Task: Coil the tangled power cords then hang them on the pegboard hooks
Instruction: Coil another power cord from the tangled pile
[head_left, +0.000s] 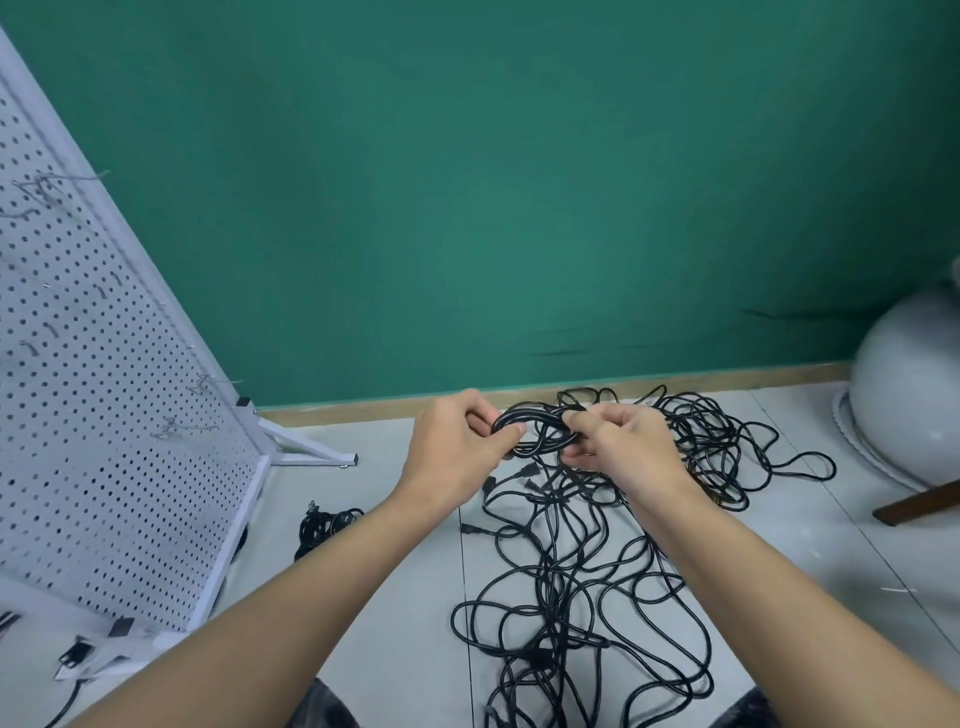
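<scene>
Seated over a tiled floor (405, 649), I work at a sprawl of tangled power cords (587, 571) that starts near my knees and runs away toward the wall, black loops crossing one another with several plugs showing among them. To the near left, beside the foot of the stand, one bundled cord (324, 525) lies on the floor, not yet hung. Above the far part of the tangle, both hands are raised on a small coil (535, 428) of several turns: my left hand (457, 447) has its fingers curled round the coil's left end, and my right hand (623, 447) pinches its right end, so the coil's long axis lies left to right between them. Whether a loose tail drops from it into the heap below, I cannot tell. The white pegboard (104, 415) leans at the far left, its wire hooks (182, 428) bare, well apart from the coil and on my left hand's side; I judge that hand the nearer for the hanging, with the coil needing to travel left along its own axis. A green wall (519, 208) closes the scene behind.
</scene>
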